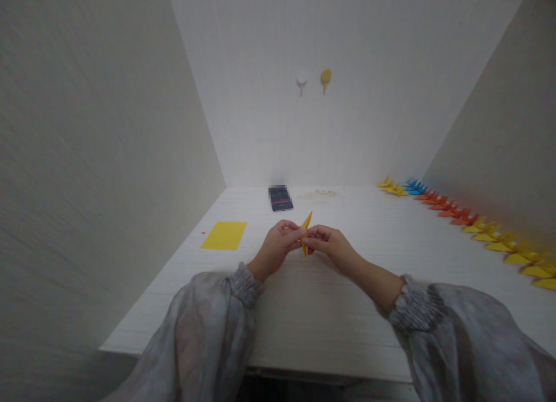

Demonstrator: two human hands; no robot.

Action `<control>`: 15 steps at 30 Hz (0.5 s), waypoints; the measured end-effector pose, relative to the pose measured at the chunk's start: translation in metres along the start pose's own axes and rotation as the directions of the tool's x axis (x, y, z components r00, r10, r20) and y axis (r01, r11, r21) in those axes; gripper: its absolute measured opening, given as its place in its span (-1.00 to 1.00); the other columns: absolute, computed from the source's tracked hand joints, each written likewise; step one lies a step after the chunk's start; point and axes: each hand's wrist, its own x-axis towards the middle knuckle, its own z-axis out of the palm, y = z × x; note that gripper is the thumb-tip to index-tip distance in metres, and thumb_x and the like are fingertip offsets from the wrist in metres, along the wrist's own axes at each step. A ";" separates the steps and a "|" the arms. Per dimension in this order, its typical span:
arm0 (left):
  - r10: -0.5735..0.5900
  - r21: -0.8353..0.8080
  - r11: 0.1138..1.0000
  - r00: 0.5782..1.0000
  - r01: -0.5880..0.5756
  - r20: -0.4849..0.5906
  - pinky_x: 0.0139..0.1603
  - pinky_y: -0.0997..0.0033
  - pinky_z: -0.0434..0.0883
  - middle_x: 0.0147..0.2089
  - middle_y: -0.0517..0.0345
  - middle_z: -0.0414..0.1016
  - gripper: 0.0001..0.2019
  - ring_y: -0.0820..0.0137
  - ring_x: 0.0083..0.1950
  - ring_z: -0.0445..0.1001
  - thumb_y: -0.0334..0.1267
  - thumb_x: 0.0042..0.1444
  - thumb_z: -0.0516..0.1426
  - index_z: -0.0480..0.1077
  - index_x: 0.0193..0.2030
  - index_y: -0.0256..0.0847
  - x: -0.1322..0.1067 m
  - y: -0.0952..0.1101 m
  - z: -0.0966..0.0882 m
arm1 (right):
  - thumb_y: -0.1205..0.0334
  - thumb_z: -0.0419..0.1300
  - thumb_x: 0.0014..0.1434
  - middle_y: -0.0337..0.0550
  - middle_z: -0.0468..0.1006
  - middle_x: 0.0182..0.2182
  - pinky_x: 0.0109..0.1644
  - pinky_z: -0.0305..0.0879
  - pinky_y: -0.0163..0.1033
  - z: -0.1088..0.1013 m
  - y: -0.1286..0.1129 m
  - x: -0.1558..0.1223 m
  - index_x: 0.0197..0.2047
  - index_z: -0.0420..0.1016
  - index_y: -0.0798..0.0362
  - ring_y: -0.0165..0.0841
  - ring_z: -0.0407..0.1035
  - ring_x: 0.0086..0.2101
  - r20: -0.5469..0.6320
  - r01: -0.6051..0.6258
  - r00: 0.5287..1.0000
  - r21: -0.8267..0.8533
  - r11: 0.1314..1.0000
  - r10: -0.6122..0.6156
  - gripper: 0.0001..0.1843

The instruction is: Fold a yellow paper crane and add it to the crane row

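Observation:
A narrow folded piece of orange-yellow paper (306, 233) stands upright above the middle of the white table (304, 309). My left hand (278, 245) pinches it from the left, fingers curled. My right hand (330, 244) pinches it from the right, fingertips meeting the left ones at the fold. Both wrists hover just over the table top. Grey gathered sleeves cover both forearms.
A flat yellow sheet (224, 235) lies at the left. A small dark box (280, 198) sits at the back centre. Folded paper figures in yellow (508, 240), orange (447, 208) and blue (414, 187) line the right wall. Two hooks (313, 80) hang on the back wall.

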 end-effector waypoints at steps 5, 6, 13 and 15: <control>0.006 -0.010 1.000 1.000 -0.006 -0.001 -0.26 0.42 0.37 -0.41 0.16 0.42 -0.76 0.49 -0.37 0.44 -0.34 -0.15 0.19 0.17 -0.39 -0.28 0.000 -0.001 -0.001 | 0.21 0.26 -0.17 -0.29 0.44 -0.58 -0.42 0.20 -0.32 0.001 -0.002 0.000 -0.45 0.40 0.11 -0.51 0.28 -0.57 -0.006 -0.001 1.000 0.010 1.000 0.001 -0.81; 0.007 -0.011 1.000 1.000 -0.007 -0.005 -0.25 0.40 0.37 -0.41 0.15 0.42 -0.76 0.49 -0.36 0.44 -0.34 -0.15 0.19 0.17 -0.39 -0.28 0.000 0.000 -0.001 | 0.21 0.26 -0.17 -0.29 0.44 -0.58 -0.42 0.21 -0.32 0.001 -0.002 0.000 -0.46 0.40 0.11 -0.50 0.28 -0.56 -0.008 0.000 1.000 0.011 1.000 0.000 -0.81; -0.003 -0.008 1.000 1.000 0.003 -0.004 -0.24 0.39 0.36 -0.40 0.15 0.41 -0.78 0.48 -0.34 0.43 -0.30 -0.15 0.19 0.22 -0.40 -0.29 -0.001 0.001 0.001 | 0.22 0.26 -0.16 -0.28 0.44 -0.56 -0.43 0.21 -0.33 0.001 -0.001 0.000 -0.46 0.41 0.11 -0.50 0.28 -0.55 -0.007 0.010 1.000 0.033 0.999 -0.010 -0.83; -0.011 0.004 1.000 1.000 0.011 -0.005 -0.24 0.41 0.36 -0.40 0.15 0.40 -0.80 0.48 -0.33 0.42 -0.28 -0.15 0.18 0.24 -0.41 -0.31 0.000 0.001 0.001 | 0.23 0.26 -0.16 -0.28 0.44 -0.56 -0.44 0.21 -0.34 0.000 0.000 0.000 -0.46 0.41 0.11 -0.51 0.28 -0.55 -0.004 0.011 1.000 0.042 0.999 -0.011 -0.83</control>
